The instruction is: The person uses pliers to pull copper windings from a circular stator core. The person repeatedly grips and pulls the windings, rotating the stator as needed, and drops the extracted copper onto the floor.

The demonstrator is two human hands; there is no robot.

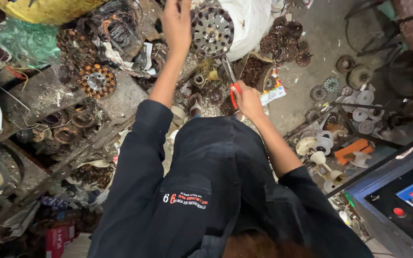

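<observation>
My right hand is closed around the red handles of a pair of cutters, whose metal blades point away from me towards a pile of copper wire scrap. My left hand reaches far forward to the top edge of the view, next to a round perforated metal disc. Its fingertips are cut off by the frame, so what it touches is hidden. My dark sleeves and shirt fill the lower middle of the view.
A copper-wound stator lies on the cluttered left bench among several old windings. A white sack sits behind the disc. White plastic spools and an orange part lie at right. A blue machine with a control panel stands at bottom right.
</observation>
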